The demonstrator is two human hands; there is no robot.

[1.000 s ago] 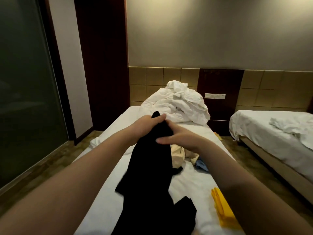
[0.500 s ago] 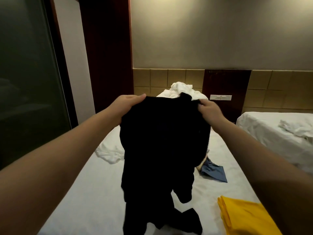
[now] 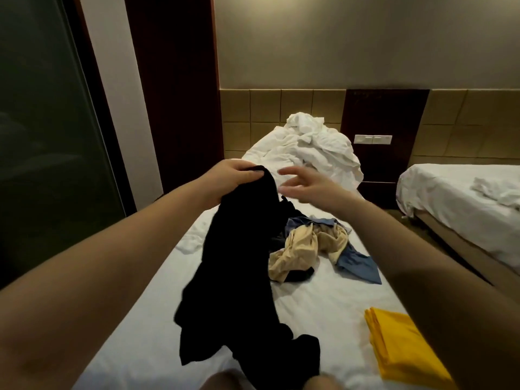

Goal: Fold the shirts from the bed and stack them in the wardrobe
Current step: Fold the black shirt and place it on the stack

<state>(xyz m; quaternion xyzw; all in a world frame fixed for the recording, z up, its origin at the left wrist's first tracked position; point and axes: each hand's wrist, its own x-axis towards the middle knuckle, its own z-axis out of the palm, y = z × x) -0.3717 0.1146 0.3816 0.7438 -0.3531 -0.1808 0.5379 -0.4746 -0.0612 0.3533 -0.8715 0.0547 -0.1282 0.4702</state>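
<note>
Right hand [image 3: 312, 187] released, left fingers [image 3: 247, 171] pinching black shirt [image 3: 239, 263]

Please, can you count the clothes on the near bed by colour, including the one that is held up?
Black: 1, black shirt, held by the left hand
Beige: 1, beige garment
Blue: 1, blue garment
Yellow: 1, folded yellow shirt
Total: 4
</note>
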